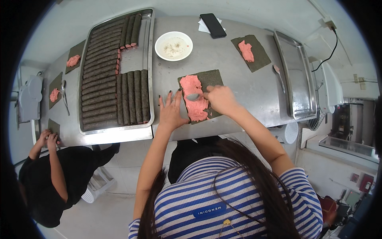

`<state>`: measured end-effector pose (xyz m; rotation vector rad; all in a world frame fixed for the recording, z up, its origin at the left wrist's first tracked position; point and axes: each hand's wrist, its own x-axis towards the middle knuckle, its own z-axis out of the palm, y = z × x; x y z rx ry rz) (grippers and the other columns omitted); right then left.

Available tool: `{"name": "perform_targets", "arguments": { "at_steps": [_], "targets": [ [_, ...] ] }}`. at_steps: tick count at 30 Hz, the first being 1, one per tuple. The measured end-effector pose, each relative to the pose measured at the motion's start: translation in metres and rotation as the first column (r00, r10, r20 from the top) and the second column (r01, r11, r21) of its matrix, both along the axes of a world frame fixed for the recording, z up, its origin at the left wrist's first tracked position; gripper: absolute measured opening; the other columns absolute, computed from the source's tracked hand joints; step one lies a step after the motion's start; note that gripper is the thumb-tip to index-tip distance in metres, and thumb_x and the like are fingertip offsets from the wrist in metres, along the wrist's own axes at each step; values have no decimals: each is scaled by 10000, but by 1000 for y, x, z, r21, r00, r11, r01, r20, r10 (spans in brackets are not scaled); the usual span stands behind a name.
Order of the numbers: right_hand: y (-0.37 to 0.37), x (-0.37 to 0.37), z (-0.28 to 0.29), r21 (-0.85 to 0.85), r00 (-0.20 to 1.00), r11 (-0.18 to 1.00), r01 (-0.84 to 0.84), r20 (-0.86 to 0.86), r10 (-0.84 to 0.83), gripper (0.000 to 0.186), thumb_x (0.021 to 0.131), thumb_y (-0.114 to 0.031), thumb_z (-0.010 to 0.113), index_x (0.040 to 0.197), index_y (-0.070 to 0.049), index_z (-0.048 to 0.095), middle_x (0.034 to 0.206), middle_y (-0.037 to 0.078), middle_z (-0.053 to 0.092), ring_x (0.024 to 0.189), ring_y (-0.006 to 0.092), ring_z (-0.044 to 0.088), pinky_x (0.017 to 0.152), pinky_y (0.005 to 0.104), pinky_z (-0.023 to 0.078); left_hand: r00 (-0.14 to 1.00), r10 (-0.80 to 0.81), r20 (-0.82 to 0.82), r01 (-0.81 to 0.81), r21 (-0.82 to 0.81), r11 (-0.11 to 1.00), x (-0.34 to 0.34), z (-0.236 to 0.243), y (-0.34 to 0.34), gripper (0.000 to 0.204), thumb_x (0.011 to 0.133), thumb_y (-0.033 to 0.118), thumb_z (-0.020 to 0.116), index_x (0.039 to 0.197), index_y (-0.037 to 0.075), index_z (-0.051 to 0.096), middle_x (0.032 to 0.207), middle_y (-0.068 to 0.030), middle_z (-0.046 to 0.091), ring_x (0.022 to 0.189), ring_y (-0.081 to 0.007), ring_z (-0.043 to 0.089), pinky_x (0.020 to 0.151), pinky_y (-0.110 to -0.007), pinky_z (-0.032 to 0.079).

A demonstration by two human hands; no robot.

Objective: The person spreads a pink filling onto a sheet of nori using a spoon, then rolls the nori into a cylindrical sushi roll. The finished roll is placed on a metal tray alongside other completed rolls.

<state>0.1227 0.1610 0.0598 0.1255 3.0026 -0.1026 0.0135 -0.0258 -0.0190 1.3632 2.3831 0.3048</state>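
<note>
A dark seaweed sheet [214, 78] lies flat on the steel table in front of me. Pink paste [195, 108] covers its left half in a thick, uneven layer. My right hand [223, 98] is closed round the handle of a metal spoon [193, 96], whose bowl rests on the paste. Fingers spread, my left hand [172, 112] lies at the sheet's left edge, the thumb near the lower corner. It holds nothing.
Left of me, a large metal tray [150, 79] holds many seaweed rolls. A white bowl [174, 46] of cloudy liquid and a phone [213, 25] stand beyond. Rightward are another pasted sheet [260, 59], a spoon [279, 77] and a second tray [296, 75]. A co-worker's hands [47, 137] handle a sheet far left.
</note>
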Motion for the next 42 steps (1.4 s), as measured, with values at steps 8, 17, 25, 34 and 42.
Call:
{"name": "perform_targets", "arguments": {
  "at_steps": [8, 17, 25, 34, 42],
  "targets": [
    [15, -24, -23, 82, 998, 996, 25, -64, -20, 257, 732, -57, 583, 945, -124, 711, 845, 92, 612, 770, 275, 647, 618, 404, 525, 1000, -3, 14, 4, -16, 1000, 1, 3, 4, 1222, 540, 429, 845, 1482, 79, 151, 1441, -126, 429, 1420, -314, 245, 1137, -602, 82],
    [29, 7, -28, -23, 942, 953, 301, -151, -301, 292, 748, -76, 573, 1012, -118, 693, 856, 102, 604, 776, 293, 650, 645, 416, 530, 998, -48, -28, 48, -24, 999, -1, 3, 4, 1241, 535, 456, 851, 1492, 93, 149, 1496, -80, 355, 1430, -320, 207, 1144, -593, 71],
    [25, 21, -12, -182, 992, 975, 124, 37, -119, 304, 781, -96, 550, 1022, -154, 725, 867, 95, 629, 797, 290, 650, 659, 427, 518, 999, -40, -25, 38, -52, 998, -1, 5, 4, 1243, 535, 444, 857, 1492, 98, 143, 1505, -71, 342, 1423, -331, 225, 1141, -598, 90],
    [34, -13, -30, -100, 956, 959, 265, -104, -274, 275, 806, -106, 546, 1000, -163, 733, 861, 113, 630, 788, 300, 649, 650, 436, 504, 999, -28, -17, 27, -49, 998, 0, 5, 6, 1241, 529, 436, 859, 1489, 99, 148, 1508, -67, 336, 1431, -322, 207, 1143, -599, 82],
    [34, -22, -25, 24, 963, 1000, 0, -269, 7, 157, 741, -132, 606, 861, -93, 699, 835, 76, 609, 795, 245, 628, 652, 385, 510, 1000, -21, -9, 21, -60, 998, 0, 2, 6, 1234, 535, 433, 850, 1490, 96, 145, 1511, -60, 329, 1432, -320, 205, 1147, -594, 71]
  ]
}}
